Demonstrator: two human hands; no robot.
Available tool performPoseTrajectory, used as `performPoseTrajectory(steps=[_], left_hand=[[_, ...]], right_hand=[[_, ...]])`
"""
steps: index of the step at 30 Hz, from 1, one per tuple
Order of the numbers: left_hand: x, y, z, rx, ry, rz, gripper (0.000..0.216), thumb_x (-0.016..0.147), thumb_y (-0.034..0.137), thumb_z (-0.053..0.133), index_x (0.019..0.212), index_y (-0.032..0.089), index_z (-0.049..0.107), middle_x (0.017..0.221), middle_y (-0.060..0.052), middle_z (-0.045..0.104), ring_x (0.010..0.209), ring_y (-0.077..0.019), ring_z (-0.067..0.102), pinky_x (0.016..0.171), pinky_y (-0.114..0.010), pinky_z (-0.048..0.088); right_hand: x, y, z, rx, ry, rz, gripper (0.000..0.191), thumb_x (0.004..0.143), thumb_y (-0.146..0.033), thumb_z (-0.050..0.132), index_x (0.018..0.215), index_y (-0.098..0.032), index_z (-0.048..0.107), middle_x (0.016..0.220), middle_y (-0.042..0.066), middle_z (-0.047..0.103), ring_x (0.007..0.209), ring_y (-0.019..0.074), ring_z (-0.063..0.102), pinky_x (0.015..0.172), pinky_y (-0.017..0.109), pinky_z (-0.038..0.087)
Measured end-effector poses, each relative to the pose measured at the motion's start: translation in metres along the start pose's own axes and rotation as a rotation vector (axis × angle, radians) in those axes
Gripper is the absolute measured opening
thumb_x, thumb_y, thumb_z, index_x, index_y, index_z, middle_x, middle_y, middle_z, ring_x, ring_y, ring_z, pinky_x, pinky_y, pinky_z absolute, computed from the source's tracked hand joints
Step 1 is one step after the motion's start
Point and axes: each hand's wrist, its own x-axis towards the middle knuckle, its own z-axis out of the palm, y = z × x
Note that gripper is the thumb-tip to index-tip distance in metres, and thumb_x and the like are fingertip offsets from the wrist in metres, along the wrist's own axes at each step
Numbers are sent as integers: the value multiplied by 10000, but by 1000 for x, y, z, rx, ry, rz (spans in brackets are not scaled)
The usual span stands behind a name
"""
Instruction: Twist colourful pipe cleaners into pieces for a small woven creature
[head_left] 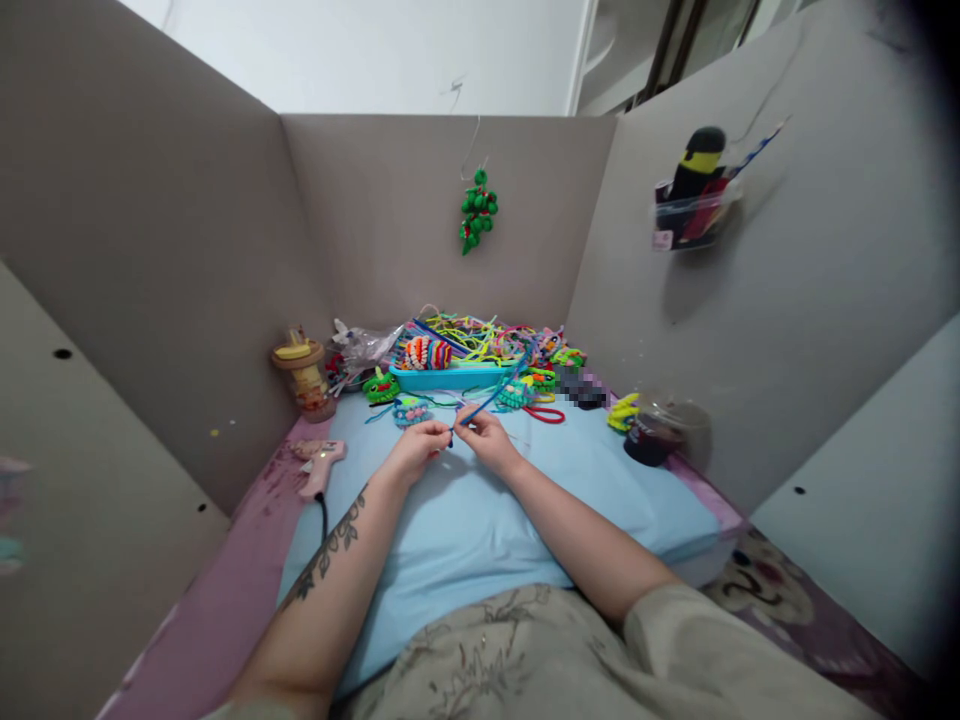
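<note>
Close together above the light blue cloth [480,530], both hands are closed in a pinch. My right hand [487,440] grips a blue pipe cleaner [495,397], whose long end slants up and to the right. At its short lower end, my left hand [422,447] pinches the same blue strand, with a small dark bit showing between the hands. Just beyond the fingers lie a teal and pink fuzzy piece [412,410] and another teal piece [515,394]. A red loop [546,414] rests to the right.
A blue tray [450,379] heaped with colourful stems stands at the back. On the left are a pink glue gun [324,465] and a lidded cup [304,375]. A dark cup [651,438] sits right. Grey panels [450,220] enclose three sides.
</note>
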Motion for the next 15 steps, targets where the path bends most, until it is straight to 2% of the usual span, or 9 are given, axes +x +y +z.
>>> performPoseTrajectory(steps=[3,6,10,15], left_hand=[[2,-2,-1,-79,-18,-5,174,527,214,690,604,130,558,520,32,479,438,-49,375,428,-188,247],[4,-3,-3,-161,-33,-10,163,536,194,688,604,127,556,512,36,465,438,-44,384,432,-182,268],[4,-2,-2,-284,-27,-43,159,539,156,684,629,126,556,546,29,483,465,-42,423,433,-161,303],[3,1,0,-401,9,-80,166,562,124,654,668,140,527,553,38,459,431,-31,399,366,-143,264]], right_hand=[[-3,-4,1,-94,-17,-127,112,782,-308,559,744,-203,567,788,36,538,813,178,506,729,314,409],[-6,-4,2,-190,-49,-210,76,782,-280,559,789,-211,592,861,55,539,818,181,505,722,326,417],[-9,-1,4,-277,-62,-247,115,795,-261,536,870,-216,612,929,75,533,812,179,509,680,309,428],[-9,3,8,-333,-39,-244,140,802,-240,518,891,-219,623,940,82,560,871,199,520,709,321,435]])
